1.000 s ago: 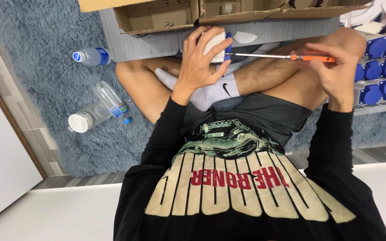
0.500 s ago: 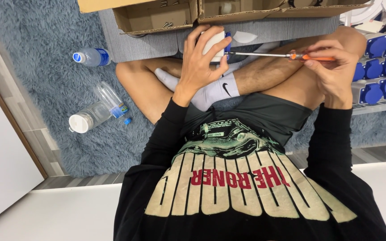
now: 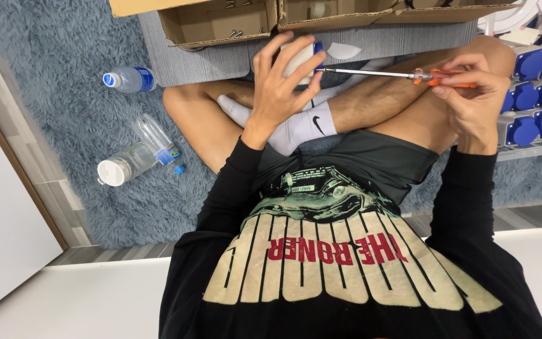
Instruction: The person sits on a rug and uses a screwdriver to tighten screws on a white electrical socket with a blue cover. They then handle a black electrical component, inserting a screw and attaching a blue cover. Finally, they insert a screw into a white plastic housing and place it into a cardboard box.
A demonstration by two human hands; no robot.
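Gripping a white-and-blue socket part (image 3: 301, 61) in our left hand (image 3: 278, 88) above crossed legs, we pinch the orange-handled screwdriver (image 3: 403, 76) with our right hand (image 3: 468, 94), tip at the part's side: we judge 1 screw is being driven; next, steady axial turning. Cardboard boxes (image 3: 214, 22) lie beyond.

Two plastic bottles (image 3: 134, 150) on grey shaggy rug (image 3: 64, 69), cardboard boxes (image 3: 221, 22) ahead, blue sockets (image 3: 534, 88) rightward.
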